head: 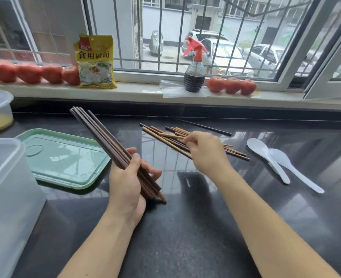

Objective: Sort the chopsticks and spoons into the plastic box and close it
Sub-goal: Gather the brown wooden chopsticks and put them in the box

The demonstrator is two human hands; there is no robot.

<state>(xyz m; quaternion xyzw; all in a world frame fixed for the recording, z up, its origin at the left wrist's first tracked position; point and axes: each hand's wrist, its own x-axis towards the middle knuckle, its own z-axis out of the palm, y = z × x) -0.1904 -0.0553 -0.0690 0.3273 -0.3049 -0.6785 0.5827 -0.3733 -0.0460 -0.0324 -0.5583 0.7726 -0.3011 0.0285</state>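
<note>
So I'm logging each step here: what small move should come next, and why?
Probably lift the light chopstick that the right hand pinches off the loose pile and add it to the dark bundle gripped by the left hand; the plastic box stands open.

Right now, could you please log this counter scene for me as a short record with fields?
left hand: grips dark chopstick bundle
right hand: pinches a light chopstick from the loose chopstick pile
white spoons: two, on the counter, right of the pile
green lid: flat on the counter, off the box
plastic box: open, far left
</note>
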